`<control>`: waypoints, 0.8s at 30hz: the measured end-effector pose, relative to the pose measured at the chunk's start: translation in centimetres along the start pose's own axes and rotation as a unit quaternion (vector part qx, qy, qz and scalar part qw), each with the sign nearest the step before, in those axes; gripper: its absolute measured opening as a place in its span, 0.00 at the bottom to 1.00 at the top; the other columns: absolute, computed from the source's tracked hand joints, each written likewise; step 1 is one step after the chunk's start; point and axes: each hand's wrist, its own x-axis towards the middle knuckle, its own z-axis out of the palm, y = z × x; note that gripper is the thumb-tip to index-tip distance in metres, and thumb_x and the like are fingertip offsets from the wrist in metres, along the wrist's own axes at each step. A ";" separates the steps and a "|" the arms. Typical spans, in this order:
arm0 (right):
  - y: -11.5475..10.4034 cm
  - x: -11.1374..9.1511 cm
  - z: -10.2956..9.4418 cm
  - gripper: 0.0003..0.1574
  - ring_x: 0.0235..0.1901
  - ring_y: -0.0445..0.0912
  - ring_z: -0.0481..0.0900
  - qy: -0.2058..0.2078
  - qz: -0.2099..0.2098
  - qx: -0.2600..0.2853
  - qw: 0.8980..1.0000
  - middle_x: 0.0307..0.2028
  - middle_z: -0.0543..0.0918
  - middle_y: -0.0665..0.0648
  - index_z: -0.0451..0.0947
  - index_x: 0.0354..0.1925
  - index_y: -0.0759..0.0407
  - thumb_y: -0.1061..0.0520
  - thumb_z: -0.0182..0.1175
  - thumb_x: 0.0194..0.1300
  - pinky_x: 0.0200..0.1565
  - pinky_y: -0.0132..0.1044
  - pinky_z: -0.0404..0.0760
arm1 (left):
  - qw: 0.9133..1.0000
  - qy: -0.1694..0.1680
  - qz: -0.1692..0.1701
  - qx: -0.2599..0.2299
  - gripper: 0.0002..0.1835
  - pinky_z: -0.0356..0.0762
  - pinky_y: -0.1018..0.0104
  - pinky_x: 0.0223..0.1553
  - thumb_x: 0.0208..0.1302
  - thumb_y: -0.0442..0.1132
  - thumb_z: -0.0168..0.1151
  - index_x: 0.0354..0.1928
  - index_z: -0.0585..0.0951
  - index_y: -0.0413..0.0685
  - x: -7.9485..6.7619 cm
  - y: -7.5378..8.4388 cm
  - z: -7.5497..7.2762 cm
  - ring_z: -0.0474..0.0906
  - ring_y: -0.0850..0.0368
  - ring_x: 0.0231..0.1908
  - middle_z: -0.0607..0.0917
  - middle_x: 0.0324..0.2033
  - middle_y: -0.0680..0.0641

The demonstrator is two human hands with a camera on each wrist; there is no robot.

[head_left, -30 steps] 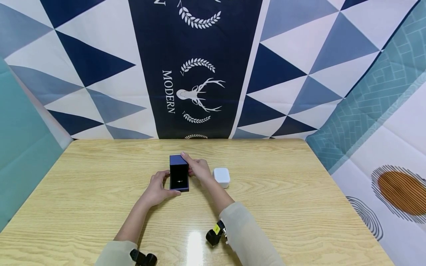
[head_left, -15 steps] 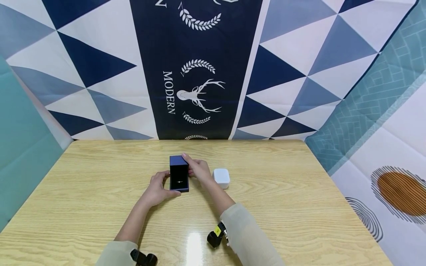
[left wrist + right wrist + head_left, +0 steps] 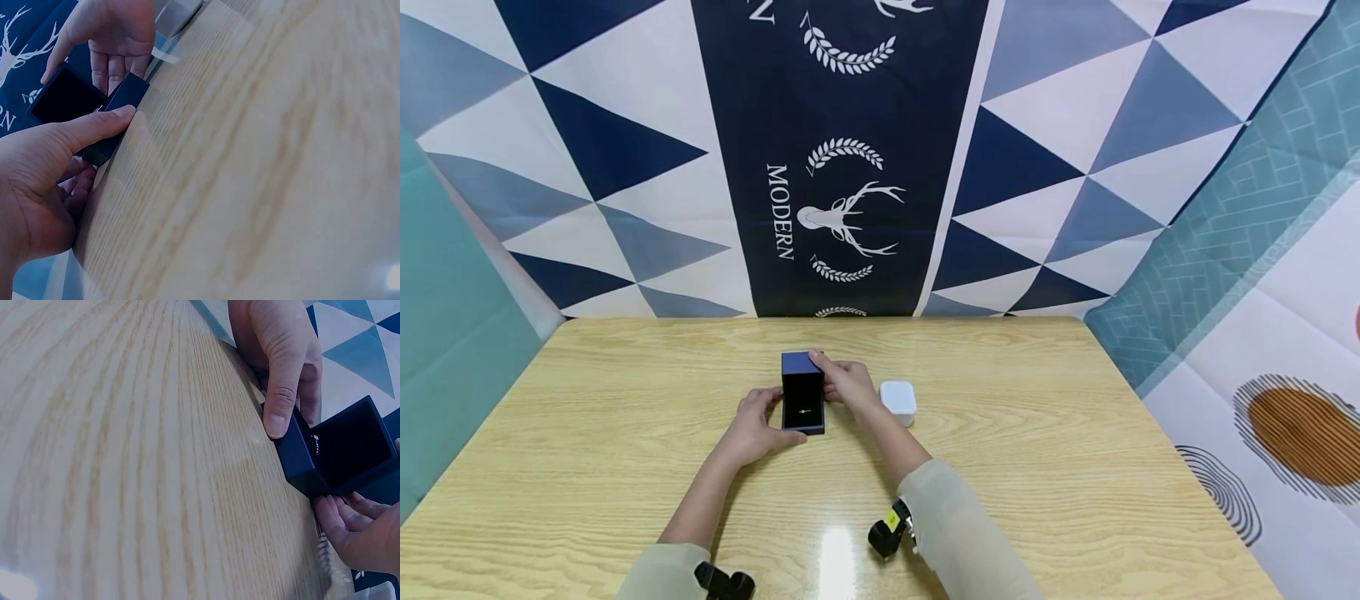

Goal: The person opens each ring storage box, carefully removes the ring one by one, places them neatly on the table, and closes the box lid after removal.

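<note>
The base of one blue box (image 3: pixel 803 392) is pinched by the left hand (image 3: pixel 756 429), thumb laid across the front, fingers bent round the left side. The lid is held by the right hand (image 3: pixel 850 383), thumb on top, the other fingers lined up against the right side. The box is sat upright and open, towards the back of the table (image 3: pixel 1037 433), and one ring (image 3: pixel 805 411) is seated in it. Both forearms are angled inwards. One white case (image 3: pixel 898 402) is parked just right of the right hand.

Two black cameras are worn, one per wrist; a yellow label (image 3: pixel 892 520) is stuck on the right one, print too small to read. "MODERN" is printed sideways on the dark panel (image 3: pixel 850 292) of the wall cloth, beside one full deer head (image 3: pixel 822 217), plus a cut-off N up top.
</note>
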 end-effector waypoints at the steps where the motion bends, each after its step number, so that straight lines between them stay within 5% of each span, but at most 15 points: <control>1: 0.0 0.0 0.0 0.44 0.30 0.41 0.79 0.000 -0.001 -0.002 1.000 0.34 0.82 0.56 0.75 0.54 0.68 0.33 0.60 0.57 0.41 0.35 0.83 | 1.000 -0.001 0.000 0.000 0.47 0.64 0.45 0.60 0.44 0.45 0.76 0.65 0.64 0.35 0.0 0.0 0.0 0.60 0.41 0.59 0.67 0.59 0.36; 24: 0.2 0.4 -0.3 0.43 0.30 0.41 0.79 -0.021 -0.001 -0.008 1.000 0.31 0.81 0.54 0.77 0.50 0.69 0.32 0.59 0.57 0.41 0.37 0.83 | 1.000 -0.002 -0.006 0.006 0.49 0.62 0.44 0.62 0.42 0.46 0.77 0.65 0.64 0.33 0.2 -0.1 0.0 0.60 0.41 0.60 0.67 0.59 0.35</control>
